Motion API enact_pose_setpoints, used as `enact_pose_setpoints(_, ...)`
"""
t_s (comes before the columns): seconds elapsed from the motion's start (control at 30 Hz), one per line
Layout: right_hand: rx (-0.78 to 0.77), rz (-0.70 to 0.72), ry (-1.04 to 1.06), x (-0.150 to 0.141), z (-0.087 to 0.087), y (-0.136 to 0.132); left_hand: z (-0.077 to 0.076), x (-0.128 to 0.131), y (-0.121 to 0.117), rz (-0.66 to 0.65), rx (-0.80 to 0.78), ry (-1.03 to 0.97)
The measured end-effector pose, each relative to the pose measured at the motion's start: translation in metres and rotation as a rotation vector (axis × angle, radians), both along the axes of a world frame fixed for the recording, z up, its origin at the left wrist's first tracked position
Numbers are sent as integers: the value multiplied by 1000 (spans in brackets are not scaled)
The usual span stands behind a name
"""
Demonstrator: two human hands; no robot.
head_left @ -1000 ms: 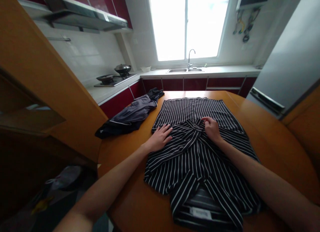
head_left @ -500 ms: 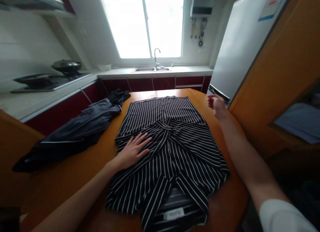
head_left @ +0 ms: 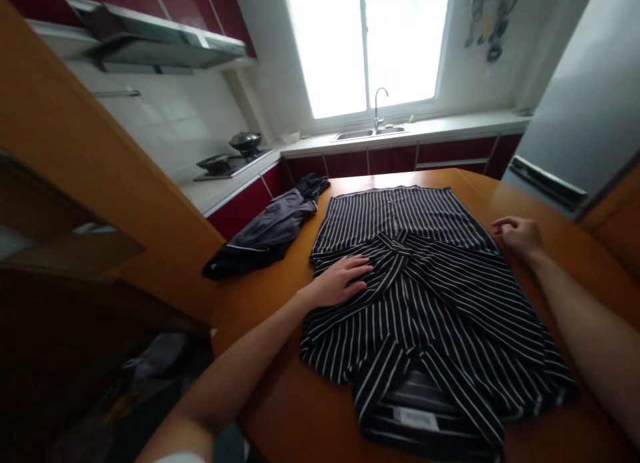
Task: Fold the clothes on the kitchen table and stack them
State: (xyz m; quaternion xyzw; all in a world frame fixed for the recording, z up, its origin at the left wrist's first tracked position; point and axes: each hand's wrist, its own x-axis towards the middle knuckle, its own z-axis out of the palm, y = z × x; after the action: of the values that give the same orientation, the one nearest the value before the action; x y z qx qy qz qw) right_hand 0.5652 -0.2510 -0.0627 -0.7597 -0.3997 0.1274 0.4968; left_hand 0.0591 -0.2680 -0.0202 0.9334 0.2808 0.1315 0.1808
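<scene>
A black-and-white striped button shirt (head_left: 450, 303) lies flat on the wooden table (head_left: 270, 310), its collar towards me and its sleeves folded across the front. My left hand (head_left: 343, 280) rests flat on the left sleeve, fingers stretched out. Beside the shirt's right edge is my right hand (head_left: 520, 238), fingers curled in loosely, with nothing visible in them. Whether its fingertips touch the cloth I cannot tell.
Dark blue-grey clothing (head_left: 273, 226) lies bunched along the table's left edge. Beyond the table are a counter with a sink (head_left: 355, 135), a stove with pans (head_left: 245, 142) and a fridge (head_left: 575, 116) at right. An orange wooden partition (head_left: 100, 176) stands at left.
My view has swung to the left. My right hand has come down and nearer to the shirt's right edge, still curled. My left hand stays flat on the sleeve.
</scene>
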Motion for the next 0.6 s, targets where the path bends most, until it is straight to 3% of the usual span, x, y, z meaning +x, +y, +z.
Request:
enact_pose_setpoints(0.07,-26,-19,-27,4,-4,1,7,-16,15,222,36,-129)
enact_pose_setpoints(0.17,-38,-21,-34,10,-12,4,10,-47,43,663,71,-234)
enact_pose_setpoints(0.23,-39,-10,-44,13,-16,6,5,-66,61,839,24,-238)
enact_pose_setpoints(0.43,-24,15,-89,19,-23,9,-17,-83,86,913,-63,-286)
enact_pose_setpoints(0.6,-146,8,-198,25,-27,21,-11,-69,123,911,-144,-352)
